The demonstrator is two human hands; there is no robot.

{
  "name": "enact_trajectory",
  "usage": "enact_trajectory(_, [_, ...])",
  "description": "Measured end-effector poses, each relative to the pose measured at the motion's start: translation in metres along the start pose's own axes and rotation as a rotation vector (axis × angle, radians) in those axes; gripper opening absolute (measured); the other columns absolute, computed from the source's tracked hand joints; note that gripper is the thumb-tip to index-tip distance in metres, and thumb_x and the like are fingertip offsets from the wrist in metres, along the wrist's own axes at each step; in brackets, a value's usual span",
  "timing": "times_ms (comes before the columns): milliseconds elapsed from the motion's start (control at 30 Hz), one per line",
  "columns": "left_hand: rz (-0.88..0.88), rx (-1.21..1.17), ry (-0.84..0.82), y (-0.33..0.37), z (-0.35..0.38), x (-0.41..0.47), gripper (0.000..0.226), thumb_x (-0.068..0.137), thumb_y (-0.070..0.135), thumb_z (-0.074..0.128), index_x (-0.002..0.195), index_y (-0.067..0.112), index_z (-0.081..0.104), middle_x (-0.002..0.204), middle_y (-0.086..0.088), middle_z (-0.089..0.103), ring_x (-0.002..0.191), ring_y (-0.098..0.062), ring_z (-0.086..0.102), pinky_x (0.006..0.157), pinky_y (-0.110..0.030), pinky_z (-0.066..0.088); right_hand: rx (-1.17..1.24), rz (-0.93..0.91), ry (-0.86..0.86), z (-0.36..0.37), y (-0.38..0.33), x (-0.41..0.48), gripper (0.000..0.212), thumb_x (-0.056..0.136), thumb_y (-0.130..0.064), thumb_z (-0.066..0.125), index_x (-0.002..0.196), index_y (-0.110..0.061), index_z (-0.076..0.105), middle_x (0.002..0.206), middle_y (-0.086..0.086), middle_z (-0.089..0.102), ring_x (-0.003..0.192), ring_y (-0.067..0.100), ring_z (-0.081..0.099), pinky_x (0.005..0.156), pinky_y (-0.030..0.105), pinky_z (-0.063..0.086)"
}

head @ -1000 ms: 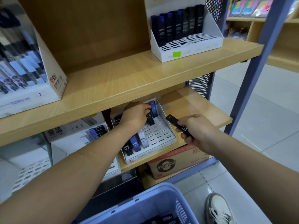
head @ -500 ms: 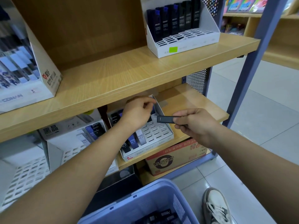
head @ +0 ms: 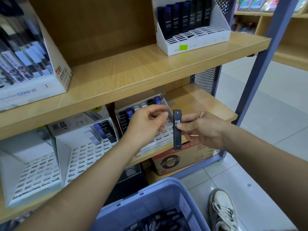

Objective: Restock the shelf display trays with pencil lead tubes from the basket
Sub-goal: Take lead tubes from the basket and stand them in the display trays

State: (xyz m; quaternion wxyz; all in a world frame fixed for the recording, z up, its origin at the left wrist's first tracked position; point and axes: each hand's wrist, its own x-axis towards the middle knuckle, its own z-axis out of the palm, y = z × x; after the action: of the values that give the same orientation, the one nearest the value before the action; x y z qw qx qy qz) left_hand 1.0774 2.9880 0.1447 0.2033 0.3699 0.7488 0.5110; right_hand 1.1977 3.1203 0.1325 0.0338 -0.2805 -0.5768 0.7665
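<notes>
Blue basket (head: 166, 185) nearest, bottom of view, dark lead tubes (head: 166, 219) inside. Above it, right hand (head: 203, 129) pinching one black tube (head: 177, 130) marked HB, upright, in the air. Left hand (head: 145, 125) just beside it, fingers blurred, grip unclear. Behind both, white tray (head: 164, 136) on lower shelf (head: 200, 100), more tubes along back row.

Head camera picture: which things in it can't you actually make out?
All in the head view:
Lead tube: the print under "HB" is covered by the thumb of the right hand.
Tray: part of its slots is hidden behind the left hand.
Left hand: fingertips are motion-blurred, so whether they pinch anything is unclear.
Basket: the tubes inside are blurred and cut off by the bottom edge.
</notes>
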Motion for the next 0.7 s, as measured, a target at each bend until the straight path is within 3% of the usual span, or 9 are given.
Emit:
enact_trajectory(100, [-0.036,0.032,-0.193,0.006,-0.005,0.007,0.027,0.091,0.018,0.062,0.118,0.020,0.066,0.091,-0.005,0.066,0.064,-0.005,0.061,0.063,-0.018,0.051,-0.101,0.014,-0.022,0.004,0.000,0.003,0.020,0.085,0.005,0.066,0.086,-0.012,0.077,0.079,0.001,0.074,0.075,0.010,0.064,0.067,0.024,0.045])
enact_trajectory(200, [-0.042,0.090,-0.271,0.006,-0.009,0.008,0.020,0.088,0.013,0.065,0.107,0.016,0.071,0.090,-0.011,0.070,0.064,-0.007,0.062,0.063,-0.018,0.052,-0.156,0.035,-0.051,0.009,0.003,0.008,0.020,0.081,0.004,0.070,0.097,-0.008,0.075,0.086,0.004,0.074,0.083,0.014,0.063,0.068,0.026,0.046])
enact_trajectory(333, [-0.077,-0.011,-0.155,-0.002,-0.021,0.010,0.012,0.086,0.009,0.067,0.097,0.013,0.070,0.086,-0.015,0.070,0.067,-0.014,0.068,0.066,-0.022,0.057,-0.253,0.066,-0.124,0.005,0.007,0.013,0.029,0.084,0.003,0.068,0.108,-0.013,0.074,0.104,0.010,0.074,0.096,0.021,0.067,0.086,0.033,0.052])
enact_trajectory(367, [-0.077,-0.013,-0.127,-0.005,-0.024,0.012,0.011,0.087,0.010,0.066,0.097,0.013,0.069,0.085,-0.014,0.070,0.068,-0.015,0.069,0.068,-0.023,0.058,-0.349,0.085,-0.130,0.003,0.009,0.014,0.029,0.084,0.002,0.069,0.108,-0.014,0.073,0.101,0.010,0.075,0.091,0.017,0.069,0.081,0.029,0.054])
enact_trajectory(433, [-0.059,0.016,-0.091,-0.008,-0.030,0.017,0.011,0.087,0.011,0.066,0.098,0.011,0.067,0.081,-0.011,0.070,0.068,-0.015,0.070,0.069,-0.026,0.059,-0.564,0.116,-0.087,-0.001,0.014,0.015,0.019,0.087,-0.005,0.069,0.102,-0.016,0.070,0.089,0.007,0.075,0.067,0.005,0.068,0.056,0.017,0.049])
enact_trajectory(500, [-0.023,0.077,-0.050,-0.013,-0.037,0.023,0.011,0.087,0.013,0.067,0.098,0.013,0.067,0.077,-0.007,0.070,0.068,-0.016,0.070,0.072,-0.031,0.059,-0.657,0.128,0.031,-0.005,0.018,0.019,0.014,0.090,-0.012,0.066,0.102,-0.020,0.066,0.086,0.007,0.073,0.060,0.005,0.064,0.052,0.018,0.045])
enact_trajectory(600, [0.017,0.188,0.057,-0.019,-0.046,0.033,0.012,0.086,0.021,0.069,0.087,0.032,0.065,0.081,0.004,0.069,0.075,-0.014,0.071,0.082,-0.039,0.057,-0.820,0.077,0.167,-0.012,0.016,0.029,0.034,0.090,-0.019,0.067,0.123,-0.019,0.059,0.103,0.009,0.067,0.084,0.020,0.063,0.069,0.029,0.053])
enact_trajectory(700, [-0.010,0.343,0.115,-0.018,-0.050,0.044,0.015,0.090,0.031,0.062,0.079,0.040,0.057,0.084,0.019,0.064,0.083,-0.010,0.067,0.085,-0.032,0.052,-0.981,0.014,0.248,-0.011,0.014,0.040,0.065,0.088,-0.022,0.071,0.145,-0.019,0.039,0.124,0.009,0.056,0.100,0.022,0.056,0.084,0.029,0.049])
